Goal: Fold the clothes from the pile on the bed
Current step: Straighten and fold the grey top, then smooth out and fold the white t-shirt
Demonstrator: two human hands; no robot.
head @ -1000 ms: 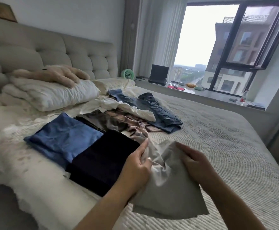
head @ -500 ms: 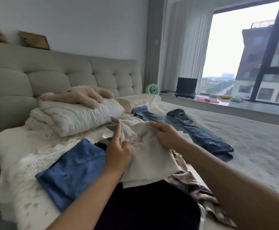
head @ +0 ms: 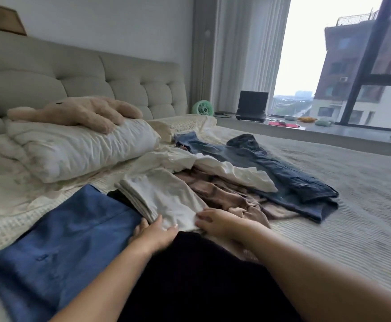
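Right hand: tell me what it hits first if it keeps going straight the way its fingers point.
The right hand points left along the folded cream garment under its fingertips; going on, it likely meets the left hand first.

Open bedspread (head: 343, 196) to the right, clutter to the left.
Unfolded pile (head: 231, 182) and jeans (head: 289, 177) block the middle; pillow (head: 80, 149) and folded stacks (head: 73, 240) crowd the left side.
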